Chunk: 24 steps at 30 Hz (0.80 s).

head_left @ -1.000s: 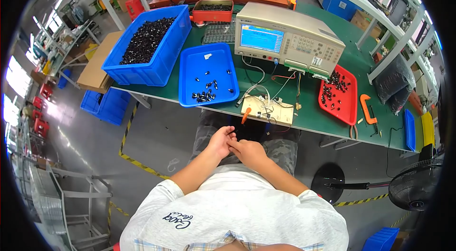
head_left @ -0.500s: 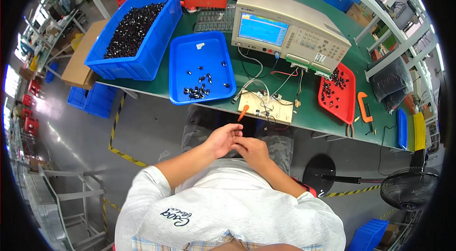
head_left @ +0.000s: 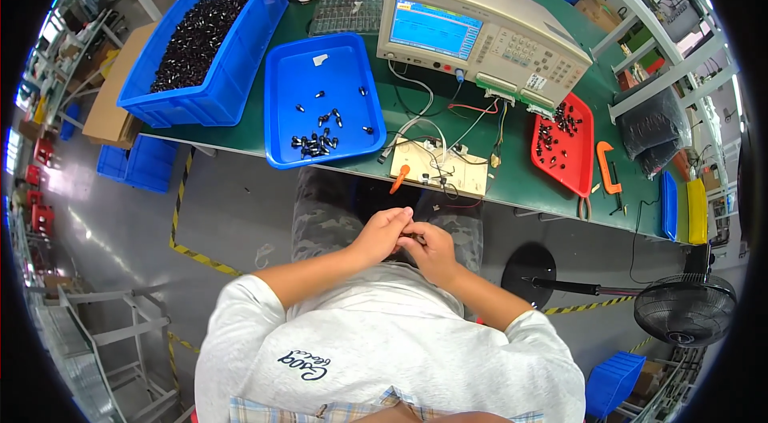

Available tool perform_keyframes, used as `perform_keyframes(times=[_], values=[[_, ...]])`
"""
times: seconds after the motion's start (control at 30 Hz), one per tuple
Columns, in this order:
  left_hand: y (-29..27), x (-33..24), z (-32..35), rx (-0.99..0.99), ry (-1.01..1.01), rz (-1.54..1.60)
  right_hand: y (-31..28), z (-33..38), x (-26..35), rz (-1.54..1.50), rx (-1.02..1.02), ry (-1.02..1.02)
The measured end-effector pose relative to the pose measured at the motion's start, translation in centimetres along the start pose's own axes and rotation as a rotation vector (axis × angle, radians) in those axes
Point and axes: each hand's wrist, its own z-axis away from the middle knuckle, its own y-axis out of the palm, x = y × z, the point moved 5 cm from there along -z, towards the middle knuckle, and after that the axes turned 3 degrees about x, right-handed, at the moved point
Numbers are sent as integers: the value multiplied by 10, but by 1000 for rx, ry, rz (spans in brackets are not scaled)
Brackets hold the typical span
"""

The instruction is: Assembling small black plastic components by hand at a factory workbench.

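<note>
Above my lap, just short of the bench edge, my two hands meet. My left hand (head_left: 382, 237) is closed, its fingers curled toward the other hand. Touching it, my right hand (head_left: 433, 252) is closed too, with thumb and fingers pinched together. Something small and dark may sit between the fingertips, but it is too hidden to name. Nearest to the hands on the bench is a pale fixture board (head_left: 464, 177) with wires and an orange-handled lever (head_left: 400, 178). A blue tray (head_left: 284, 75) behind and to the left holds several small black parts (head_left: 314, 143).
A bench-top test meter (head_left: 480, 27) with a lit screen stands behind the board. To its right lies a red tray (head_left: 564, 171) of black parts, beside an orange clamp (head_left: 606, 167). A deep blue bin (head_left: 200, 107) of black parts stands left; a black fan (head_left: 686, 309) stands at right.
My hands have closed together more tightly, the left fingers curling in from a more opened-out pose. The view has shifted slightly, so the bench appears a little higher and further left.
</note>
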Motion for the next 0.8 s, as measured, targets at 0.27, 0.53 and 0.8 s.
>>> perform_keyframes(times=[0.27,0.53,0.8], values=[[5,-3,20,-197,185,155,-25,-31,3,-6,20,66],[-8,-15,12,-152,77,349,-6,-31,-2,-351,102,214],[-5,-16,15,-156,65,366,4,-19,2,-499,114,134]])
